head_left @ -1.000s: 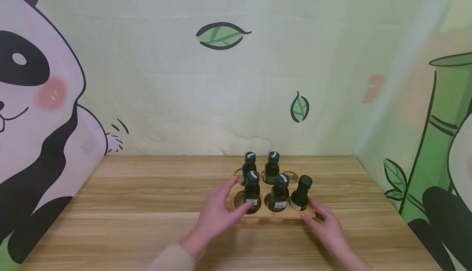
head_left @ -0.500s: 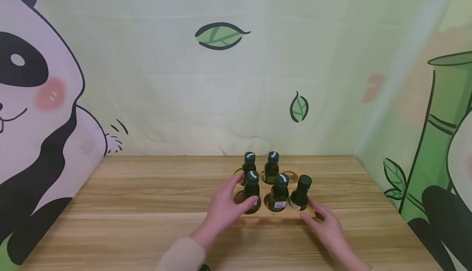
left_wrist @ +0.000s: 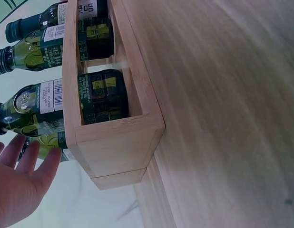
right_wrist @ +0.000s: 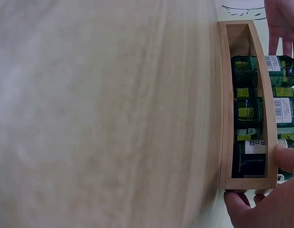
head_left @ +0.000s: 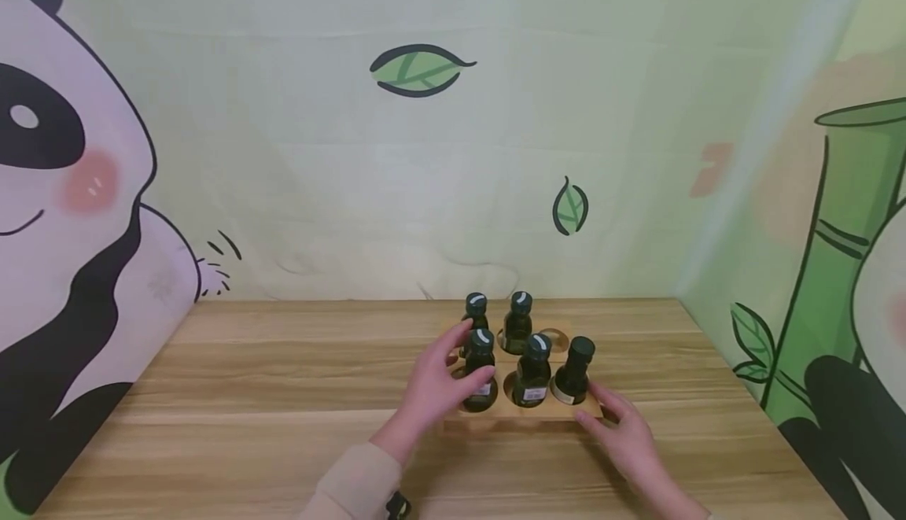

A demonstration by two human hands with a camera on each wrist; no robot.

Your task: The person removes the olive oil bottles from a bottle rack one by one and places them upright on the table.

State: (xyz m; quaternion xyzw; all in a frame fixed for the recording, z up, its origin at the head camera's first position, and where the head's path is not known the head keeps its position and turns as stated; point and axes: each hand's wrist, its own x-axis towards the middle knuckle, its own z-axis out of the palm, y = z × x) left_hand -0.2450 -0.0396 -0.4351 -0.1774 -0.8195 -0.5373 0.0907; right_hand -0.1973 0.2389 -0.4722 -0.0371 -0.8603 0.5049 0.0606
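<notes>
A wooden bottle rack [head_left: 510,418] stands on the table, with several dark green glass bottles upright in its round holes. My left hand [head_left: 432,386] is at the front-left bottle [head_left: 480,359], thumb in front of it and fingers on its far left side. In the left wrist view the visible fingers [left_wrist: 29,159] are spread and fairly straight beside the bottles; contact is unclear. My right hand [head_left: 626,435] grips the rack's right end. The right wrist view has its thumb [right_wrist: 287,156] on the upper board and fingertips curled round the end wall.
A wood-grain table [head_left: 283,394] extends left and in front of the rack. Behind it hangs a printed cloth backdrop [head_left: 318,150] with pandas and leaves. The rack's back-right hole [head_left: 555,339] holds no bottle. A small black object [head_left: 398,506] shows beside the left sleeve.
My left hand has moved right and slightly up, closer round the front-left bottle. The right hand has stayed on the rack's end. The head view has shifted slightly.
</notes>
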